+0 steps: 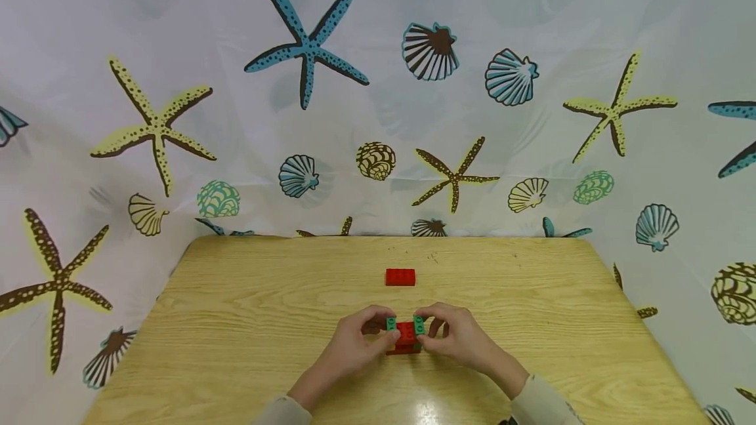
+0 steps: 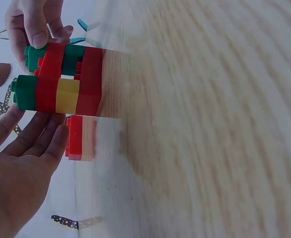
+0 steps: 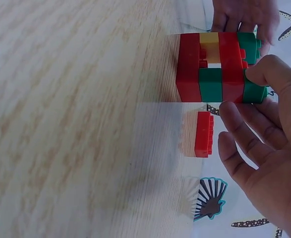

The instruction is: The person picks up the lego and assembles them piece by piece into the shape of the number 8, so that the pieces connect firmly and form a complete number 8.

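A small stack of toy building bricks stands on the table. Its base is a red brick [image 2: 89, 84]; above that sit a yellow brick [image 2: 67, 95] on the left and a green brick [image 3: 210, 82] on the right, with a gap between. Another red brick [image 1: 405, 331] bridges these two. On its left end is a green brick [image 1: 391, 324], which my left hand [image 1: 354, 340] pinches between thumb and index finger. At the right end, my right hand [image 1: 459, 334] pinches a second green top brick [image 1: 419, 325]. The other fingers of both hands extend beside the stack.
A loose red brick [image 1: 400, 277] lies on the wooden table [image 1: 266, 294] beyond the stack. The table's far edge meets a white curtain [image 1: 378, 110] printed with starfish and shells, which also runs along both sides.
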`<state>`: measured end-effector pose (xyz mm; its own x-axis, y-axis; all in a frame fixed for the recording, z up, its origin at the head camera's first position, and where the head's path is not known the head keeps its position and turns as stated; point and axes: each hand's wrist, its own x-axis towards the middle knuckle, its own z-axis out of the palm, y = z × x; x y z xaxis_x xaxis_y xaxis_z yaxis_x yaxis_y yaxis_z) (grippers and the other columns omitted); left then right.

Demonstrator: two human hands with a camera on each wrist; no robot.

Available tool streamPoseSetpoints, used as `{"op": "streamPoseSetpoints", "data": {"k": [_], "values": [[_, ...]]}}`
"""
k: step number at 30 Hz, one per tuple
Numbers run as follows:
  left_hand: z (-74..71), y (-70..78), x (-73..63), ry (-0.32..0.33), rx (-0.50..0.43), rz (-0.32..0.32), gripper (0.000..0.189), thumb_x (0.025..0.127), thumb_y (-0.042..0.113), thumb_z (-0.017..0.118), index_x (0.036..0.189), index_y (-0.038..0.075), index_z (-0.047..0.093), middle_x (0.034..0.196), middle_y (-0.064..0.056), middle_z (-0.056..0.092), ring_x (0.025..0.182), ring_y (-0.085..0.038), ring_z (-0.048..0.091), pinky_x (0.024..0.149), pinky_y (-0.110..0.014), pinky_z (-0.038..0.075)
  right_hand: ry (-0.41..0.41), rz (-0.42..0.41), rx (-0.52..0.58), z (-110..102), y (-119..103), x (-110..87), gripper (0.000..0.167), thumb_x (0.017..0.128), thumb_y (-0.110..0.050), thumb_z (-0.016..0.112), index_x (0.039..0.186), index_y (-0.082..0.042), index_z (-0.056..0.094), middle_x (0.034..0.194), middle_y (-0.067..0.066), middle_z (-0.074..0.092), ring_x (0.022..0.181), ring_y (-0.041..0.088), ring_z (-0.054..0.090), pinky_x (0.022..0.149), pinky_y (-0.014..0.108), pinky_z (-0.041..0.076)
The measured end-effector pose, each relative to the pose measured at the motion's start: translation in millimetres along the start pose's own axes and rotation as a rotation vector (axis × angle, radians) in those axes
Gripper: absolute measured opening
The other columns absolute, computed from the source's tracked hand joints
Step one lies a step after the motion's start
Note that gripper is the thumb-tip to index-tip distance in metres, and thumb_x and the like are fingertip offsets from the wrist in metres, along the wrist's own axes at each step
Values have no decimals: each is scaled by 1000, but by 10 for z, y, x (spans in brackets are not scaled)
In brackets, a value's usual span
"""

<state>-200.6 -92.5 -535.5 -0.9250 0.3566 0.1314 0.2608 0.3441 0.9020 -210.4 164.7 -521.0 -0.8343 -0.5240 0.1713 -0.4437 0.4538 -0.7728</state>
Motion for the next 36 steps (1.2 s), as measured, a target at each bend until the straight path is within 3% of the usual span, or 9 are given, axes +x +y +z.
{"op": "streamPoseSetpoints", "data": {"k": [7, 14, 18, 23, 30, 36], "values": [[-11, 9, 90, 96, -20, -69, 37, 110, 42, 54, 128, 15, 72, 124, -6, 75, 113, -20, 70, 97, -34, 56, -9, 0, -9, -28, -4, 9, 38, 98, -19, 77, 132, -3, 70, 118, 7, 74, 87, 10, 68, 70, 24, 53], [-22, -68, 293, 225, -66, -112, 23, 107, 22, 64, 126, 10, 71, 108, -17, 75, 93, -32, 74, 77, -26, 58, -16, 6, -11, -51, -11, 7, 39, 97, -18, 77, 132, -2, 70, 117, 8, 74, 86, 6, 66, 71, 25, 54], [-33, -116, 406, 256, -35, -134, 27, 104, 18, 68, 128, 7, 70, 102, -15, 76, 84, -26, 73, 74, -30, 58, -17, 3, -16, -32, 8, 17, 39, 97, -18, 77, 132, -2, 70, 117, 8, 74, 86, 7, 67, 70, 23, 53], [-29, -220, 552, 279, 9, -163, 30, 102, 18, 71, 129, 6, 70, 98, -6, 75, 81, -14, 69, 77, -34, 58, -18, -3, -22, -23, 17, 17, 39, 97, -19, 77, 131, -2, 70, 118, 9, 74, 86, 5, 67, 69, 23, 53], [-33, -339, 743, 272, 46, -171, 33, 101, 20, 72, 132, 7, 70, 101, -8, 75, 90, -20, 72, 83, -42, 61, -9, 10, -29, -50, 14, 9, 39, 97, -17, 77, 132, -2, 70, 118, 7, 74, 86, 4, 66, 70, 23, 53], [-31, -367, 804, 241, 62, -191, 38, 100, 19, 73, 135, 6, 68, 103, -9, 75, 92, -22, 73, 85, -44, 61, -20, 11, -20, -56, 10, 17, 39, 97, -18, 77, 132, -2, 70, 118, 8, 74, 86, 5, 67, 71, 22, 53]]}}
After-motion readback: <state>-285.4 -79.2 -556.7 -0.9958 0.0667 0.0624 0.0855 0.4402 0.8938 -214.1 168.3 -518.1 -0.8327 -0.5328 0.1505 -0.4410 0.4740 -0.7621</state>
